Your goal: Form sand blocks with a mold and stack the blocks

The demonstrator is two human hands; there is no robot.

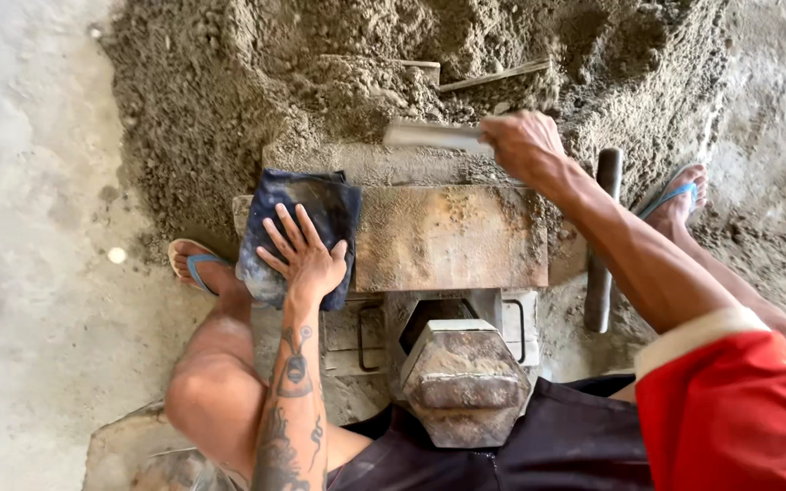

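the left hand (305, 253) lies flat with its fingers spread on a dark blue cloth (307, 218), pressing it down at the left end of a rusty metal block mould (450, 238); this grip is open and closes around nothing, only resting palm-down on the fabric. the right hand (522, 145) reaches forward past the far right corner of the mould, its grip closed around one end of a flat pale trowel-like blade (431, 135), which sticks out to the left just above the damp sand pile (366, 64). the sand pile fills the top of the view and runs right up against the far edge of the mould. a heavy metal press head (464, 382) with angled sides sits close to the person's body, just below the mould's top plate. a dark metal bar (602, 241) stands beside the mould on the right. the person's 2 feet in blue flip-flops (195, 265) rest on the sandy floor on either side, and a red sleeve (739, 409) covers the right upper arm
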